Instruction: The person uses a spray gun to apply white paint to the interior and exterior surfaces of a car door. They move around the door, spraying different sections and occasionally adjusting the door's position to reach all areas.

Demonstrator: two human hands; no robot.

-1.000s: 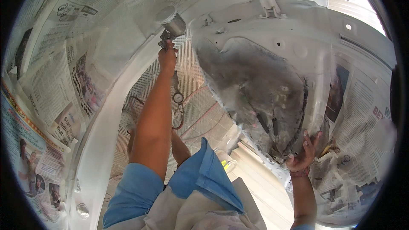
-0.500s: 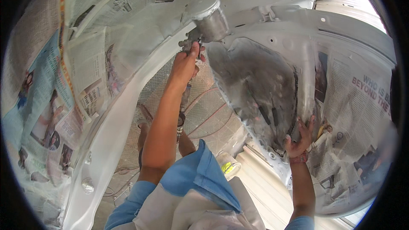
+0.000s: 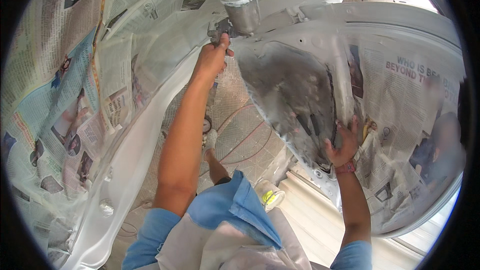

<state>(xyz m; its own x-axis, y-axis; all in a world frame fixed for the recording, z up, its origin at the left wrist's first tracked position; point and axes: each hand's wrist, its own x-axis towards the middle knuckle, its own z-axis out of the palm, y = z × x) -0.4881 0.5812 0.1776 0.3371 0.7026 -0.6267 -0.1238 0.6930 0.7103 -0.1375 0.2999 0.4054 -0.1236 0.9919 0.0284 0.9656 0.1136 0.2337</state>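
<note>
My left hand (image 3: 212,59) is wrapped round the grip of a paint spray gun (image 3: 220,29), held out ahead of me. A metal paint cup (image 3: 243,12) with a pale, paint-crusted lid sits on top of the gun. White and grey coating covers the car door (image 3: 345,75), which stands open on the right, with a dark grey sheet (image 3: 290,87) over its inner middle. Against the door's inner side, beside that sheet's edge, lies my right hand (image 3: 344,145) with fingers spread. It carries no tool.
Newspaper (image 3: 400,85) masks the door's right part, and more newspaper (image 3: 65,115) covers the car on the left. A white body sill (image 3: 135,155) runs between. Below are a reddish hose (image 3: 235,115) on the patterned floor and a pale bucket (image 3: 270,195).
The view has shifted, and the door and my right hand appear a little further left. The spray gun has moved slightly up and left in the picture, still in my left hand.
</note>
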